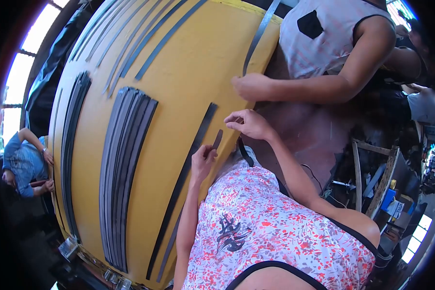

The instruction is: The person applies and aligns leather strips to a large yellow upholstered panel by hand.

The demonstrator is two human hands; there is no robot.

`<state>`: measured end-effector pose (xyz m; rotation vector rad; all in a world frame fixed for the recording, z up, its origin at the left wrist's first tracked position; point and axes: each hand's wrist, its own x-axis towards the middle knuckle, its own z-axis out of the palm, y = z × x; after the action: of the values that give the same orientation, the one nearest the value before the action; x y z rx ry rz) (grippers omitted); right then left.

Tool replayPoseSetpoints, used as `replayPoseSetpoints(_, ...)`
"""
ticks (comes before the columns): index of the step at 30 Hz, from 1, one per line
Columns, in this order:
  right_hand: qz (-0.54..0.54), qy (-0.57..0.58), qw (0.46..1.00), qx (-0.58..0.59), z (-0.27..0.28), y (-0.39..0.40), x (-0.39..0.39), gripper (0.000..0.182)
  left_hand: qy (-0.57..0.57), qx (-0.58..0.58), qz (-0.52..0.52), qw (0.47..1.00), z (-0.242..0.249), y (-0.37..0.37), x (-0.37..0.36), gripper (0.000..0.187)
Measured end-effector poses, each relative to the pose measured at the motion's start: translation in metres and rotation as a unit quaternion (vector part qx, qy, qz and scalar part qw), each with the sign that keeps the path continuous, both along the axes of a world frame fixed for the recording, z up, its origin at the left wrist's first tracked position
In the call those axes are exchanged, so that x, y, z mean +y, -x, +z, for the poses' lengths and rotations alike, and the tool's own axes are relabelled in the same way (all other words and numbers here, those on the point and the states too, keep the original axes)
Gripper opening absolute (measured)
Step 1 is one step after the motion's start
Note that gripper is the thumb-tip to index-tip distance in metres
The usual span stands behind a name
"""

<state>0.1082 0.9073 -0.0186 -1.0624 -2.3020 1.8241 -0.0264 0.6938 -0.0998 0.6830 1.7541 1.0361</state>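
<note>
My left hand (204, 163) is closed around a narrow dark strip (218, 139) near its end, at the near edge of the yellow table (176, 121). The strip's short end sticks out past my fingers; part of its length is hidden behind my forearm. My right hand (249, 124) is held above the table edge, beyond that end, fingers and thumb apart with nothing visible between them. Beside my left hand, a longer black strip (181, 179) lies flat along the table.
A thick bundle of grey strips (125, 179) and a darker bundle (72, 159) lie farther across. Several separate strips (164, 43) are spread at one end. A co-worker's hand (251, 87) is close by at a hanging strip (258, 38). Another person (26, 162) works opposite.
</note>
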Motion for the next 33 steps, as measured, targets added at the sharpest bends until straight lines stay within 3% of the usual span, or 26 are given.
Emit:
replayPoseSetpoints(2,0.009,0.145,0.973,0.18,0.041,0.003,0.017,0.033,0.011,0.024,0.01,1.0,-0.002,-0.001,0.0,0.016)
replayPoseSetpoints(3,-0.012,0.234,0.929,0.285,0.068,0.007,0.027,0.037,0.029,0.019,0.018,0.999,-0.005,0.001,-0.001,0.016)
replayPoseSetpoints(4,-0.028,0.302,0.871,0.388,0.102,0.018,-0.007,0.044,0.03,0.016,0.023,0.999,-0.007,0.011,-0.039,0.015)
replayPoseSetpoints(6,-0.132,0.279,0.772,0.556,0.131,0.03,0.025,0.045,0.027,0.023,0.021,0.999,-0.008,0.013,-0.04,0.015)
replayPoseSetpoints(8,-0.313,0.348,0.596,0.652,0.163,0.031,0.08,0.03,0.049,0.023,0.027,0.998,-0.002,0.014,-0.04,0.015)
replayPoseSetpoints(10,-0.352,0.33,0.483,0.731,0.191,0.024,0.133,0.075,0.048,0.023,0.026,0.998,-0.013,0.017,-0.038,0.014)
replayPoseSetpoints(11,-0.352,0.338,0.481,0.729,0.193,0.028,0.137,0.075,0.051,0.058,0.0,0.997,-0.02,0.018,-0.038,0.014)
replayPoseSetpoints(13,-0.296,0.244,0.616,0.688,0.191,0.044,0.131,0.06,0.053,0.09,-0.017,0.994,-0.02,0.016,-0.04,0.013)
replayPoseSetpoints(16,-0.129,0.09,0.789,0.593,0.194,0.093,0.125,0.039,0.03,0.075,-0.002,0.997,-0.001,0.004,-0.036,0.013)
replayPoseSetpoints(17,-0.051,0.067,0.847,0.526,0.153,0.091,0.128,0.039,0.037,0.066,0.022,0.997,0.006,0.0,-0.036,0.013)
replayPoseSetpoints(18,-0.047,0.075,0.87,0.485,0.148,0.093,0.091,0.024,0.023,0.038,0.045,0.998,0.013,-0.002,-0.036,0.014)
replayPoseSetpoints(20,-0.066,0.017,0.95,0.305,0.099,0.092,0.051,0.021,0.011,0.011,0.067,0.998,0.019,-0.006,-0.038,0.015)
replayPoseSetpoints(23,-0.07,-0.053,0.977,0.195,0.014,0.076,0.024,0.021,-0.003,-0.027,0.09,0.996,0.025,-0.013,-0.04,0.016)
replayPoseSetpoints(25,0.004,-0.201,0.977,0.076,-0.013,0.059,0.006,0.022,0.009,-0.028,0.095,0.995,0.029,-0.011,-0.038,0.015)
replayPoseSetpoints(33,-0.012,-0.236,0.971,0.04,-0.057,0.043,-0.012,0.022,-0.045,-0.094,0.127,0.986,0.024,0.011,-0.009,0.023)
